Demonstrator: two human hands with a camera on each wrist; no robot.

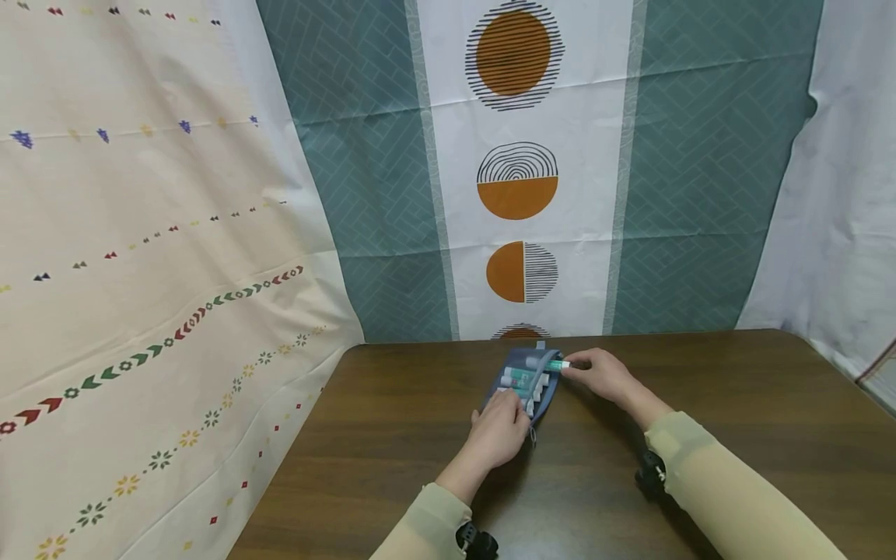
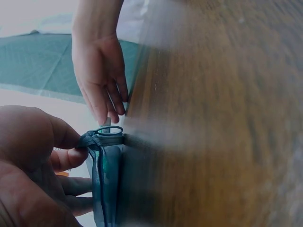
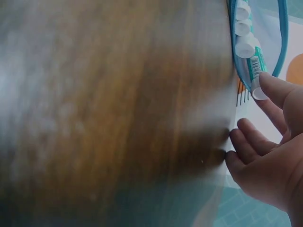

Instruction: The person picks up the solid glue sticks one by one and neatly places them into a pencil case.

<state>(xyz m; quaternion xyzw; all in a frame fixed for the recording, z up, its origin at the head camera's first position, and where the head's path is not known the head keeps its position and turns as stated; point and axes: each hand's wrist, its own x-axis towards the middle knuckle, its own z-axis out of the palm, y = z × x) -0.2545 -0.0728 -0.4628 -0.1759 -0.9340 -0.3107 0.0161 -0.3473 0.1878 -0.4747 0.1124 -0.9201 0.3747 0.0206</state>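
Note:
A blue see-through zip pouch (image 1: 519, 358) lies at the far side of the table with its mouth open, facing right. Inside, several white-and-green glue sticks (image 3: 244, 27) lie in a row. My left hand (image 1: 500, 428) holds the pouch's near end; the left wrist view shows thumb and forefinger pinching its corner beside the zipper pull (image 2: 110, 130). With thumb and forefinger, my right hand (image 1: 602, 377) pinches the white end of the farthest glue stick (image 3: 256, 66), which sticks partly out of the mouth. The right hand's other fingers are loosely bent.
The brown wooden table (image 1: 392, 420) spreads around both hands. Behind its far edge hangs a green and white cloth (image 1: 378, 171) with orange circles. A cream patterned cloth (image 1: 175, 327) drapes along the left, a white one (image 1: 833, 210) on the right.

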